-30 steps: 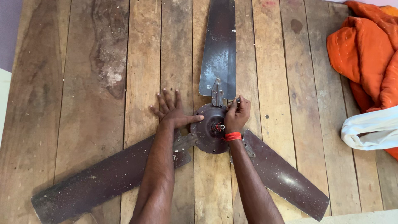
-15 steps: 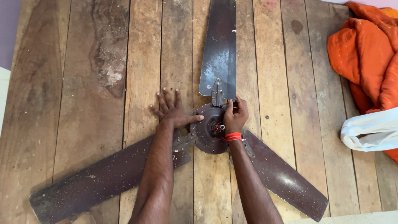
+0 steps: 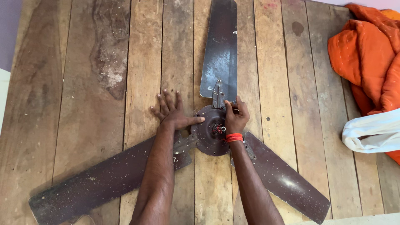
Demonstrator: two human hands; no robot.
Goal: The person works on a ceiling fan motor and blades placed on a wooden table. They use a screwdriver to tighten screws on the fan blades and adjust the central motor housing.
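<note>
A dark brown three-bladed ceiling fan (image 3: 214, 125) lies flat on a surface of worn wooden planks (image 3: 83, 104), seen from directly above. Its round metal hub (image 3: 210, 135) sits near the middle of the view, with one blade (image 3: 220, 48) pointing away from the viewer, one blade (image 3: 104, 181) running toward the lower left and one blade (image 3: 285, 179) toward the lower right.

Compared with half a second ago, almost nothing has changed: both hands stay where they were, and the fan has not turned or slid. The view has only drifted very slightly.

The left hand (image 3: 173, 112) rests flat and released on the planks just left of the hub, fingers spread, with the thumb reaching across to touch the hub's rim. The right hand (image 3: 235, 116) is clenched at the upper right edge of the hub, beside the metal bracket (image 3: 217, 95) that joins the far blade to the hub. Whatever its fingers pinch is too small to make out. A red band (image 3: 234, 137) circles the right wrist.

The planks are scuffed, with a pale, rough patch (image 3: 106, 71) toward the upper left. At the right edge lies a crumpled orange cloth (image 3: 366, 54), and a white cloth (image 3: 373, 133) lies partly over it. A strip of purple wall (image 3: 8, 29) shows at the far left.
</note>
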